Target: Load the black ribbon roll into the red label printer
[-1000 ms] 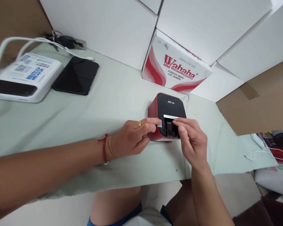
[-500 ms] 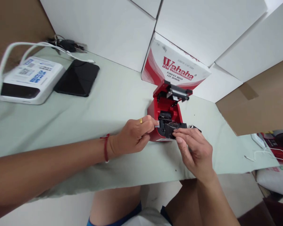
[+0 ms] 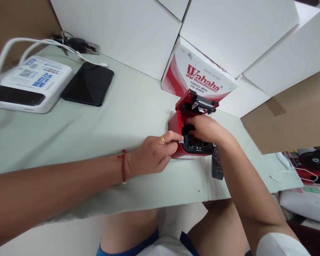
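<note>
A small red printer stands on the cloth with its lid raised; a black roller and a metal bar show under the lid. My left hand is at its left front edge, fingers curled, with the index fingertip on a small grey tab. Reaching in from the right, my right hand is inside the compartment. Its bent fingers close around a black part; the fingertips are partly hidden. A dark, patterned block lies on the cloth beside the printer, partly behind my right forearm.
Behind the printer stands a red-and-white Wahaha carton against white boxes. At left are a black phone, a white device with a cable, and keys. A brown cardboard box is at right.
My right hand has gone from the printer's front right, where it held a dark piece, into the compartment. My left hand keeps its place at the edge. The dark block beside the printer now shows.
</note>
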